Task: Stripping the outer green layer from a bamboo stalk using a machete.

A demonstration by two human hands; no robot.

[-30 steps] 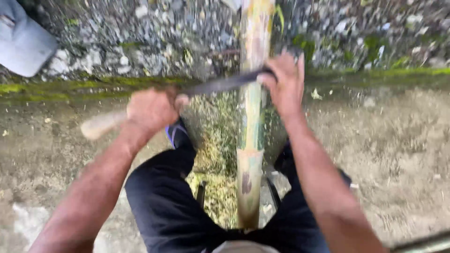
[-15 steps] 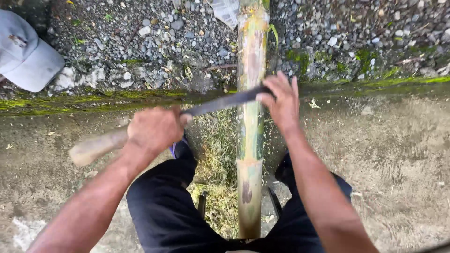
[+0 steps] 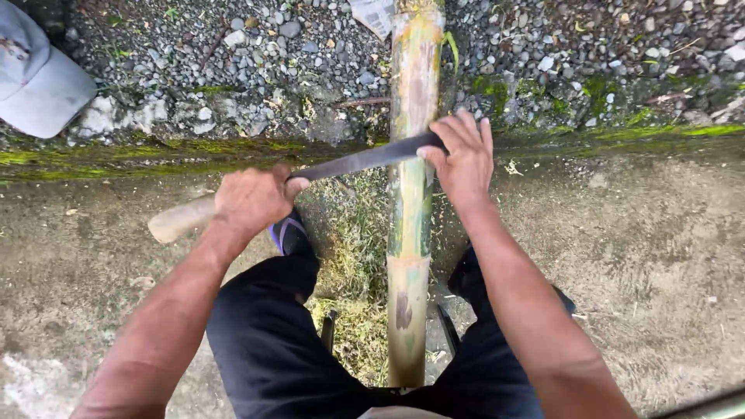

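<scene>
A long bamboo pole (image 3: 410, 225) runs from between my legs out over the gravel, its skin partly scraped pale. A long knife with a dark blade (image 3: 357, 161) lies across the pole. My left hand (image 3: 252, 200) grips the knife's pale wooden handle (image 3: 178, 220). The fingers of my right hand (image 3: 464, 159) rest on the far end of the blade, just right of the pole. Both hands hold the blade flat against the bamboo.
Green shavings (image 3: 353, 256) lie piled on the concrete between my legs. A mossy concrete edge (image 3: 140, 151) separates the slab from grey gravel (image 3: 233, 54). A pale grey cap (image 3: 35, 77) lies at top left. A crumpled white wrapper (image 3: 372, 14) sits near the pole's far end.
The knife and both hands have slid along the pole toward me, from the mossy edge to a spot slightly nearer my legs.
</scene>
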